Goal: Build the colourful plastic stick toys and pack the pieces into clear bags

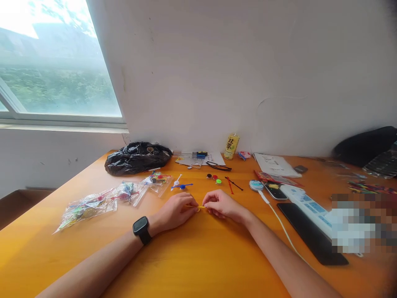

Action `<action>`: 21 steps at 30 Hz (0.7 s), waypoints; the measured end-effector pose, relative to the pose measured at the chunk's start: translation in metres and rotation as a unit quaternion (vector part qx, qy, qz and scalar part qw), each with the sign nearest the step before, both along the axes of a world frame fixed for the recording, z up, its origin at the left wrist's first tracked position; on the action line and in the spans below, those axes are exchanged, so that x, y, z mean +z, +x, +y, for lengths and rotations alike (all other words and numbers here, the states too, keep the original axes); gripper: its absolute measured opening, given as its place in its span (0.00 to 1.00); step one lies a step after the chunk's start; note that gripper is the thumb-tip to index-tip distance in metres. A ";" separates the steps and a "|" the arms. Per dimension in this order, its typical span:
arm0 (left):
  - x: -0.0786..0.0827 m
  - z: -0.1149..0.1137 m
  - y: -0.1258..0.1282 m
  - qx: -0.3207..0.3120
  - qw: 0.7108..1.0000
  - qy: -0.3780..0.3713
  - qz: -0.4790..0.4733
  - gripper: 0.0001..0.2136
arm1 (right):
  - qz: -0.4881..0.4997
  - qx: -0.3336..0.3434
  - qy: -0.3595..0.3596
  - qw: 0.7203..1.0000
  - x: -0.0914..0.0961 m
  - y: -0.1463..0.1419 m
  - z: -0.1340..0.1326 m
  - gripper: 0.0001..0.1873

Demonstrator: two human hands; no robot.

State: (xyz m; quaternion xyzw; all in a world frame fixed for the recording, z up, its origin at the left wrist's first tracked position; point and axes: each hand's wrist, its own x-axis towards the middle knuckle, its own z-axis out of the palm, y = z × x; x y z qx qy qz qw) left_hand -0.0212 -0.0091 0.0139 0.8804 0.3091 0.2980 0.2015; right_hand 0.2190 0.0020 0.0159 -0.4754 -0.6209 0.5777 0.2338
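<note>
A thin yellow plastic stick (201,207) spans the small gap between my hands, low over the tabletop, with a small round yellow part (198,210) by my left fingertips. My left hand (180,210) pinches its left end, a dark watch on that wrist. The right end is between the thumb and fingers of my right hand (223,205). Just beyond my left hand lie a blue stick with a round piece (182,186) and a similar white one (176,182). Past my right hand are a red stick (230,186), a black stick (235,183), and black, red and green round caps (218,181).
Clear bags of coloured parts (93,205) lie at the left. Behind them sits a black plastic bag (138,158). A yellow drink carton (231,146) stands by the wall. To the right are a white cable (283,229), a power strip (305,203) and a black pad (312,234).
</note>
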 end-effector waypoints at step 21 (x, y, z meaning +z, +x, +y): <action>-0.004 -0.008 0.010 0.036 0.999 -0.019 -0.035 0.10 | -0.007 -0.025 0.076 0.997 -0.016 -0.007 0.007 0.13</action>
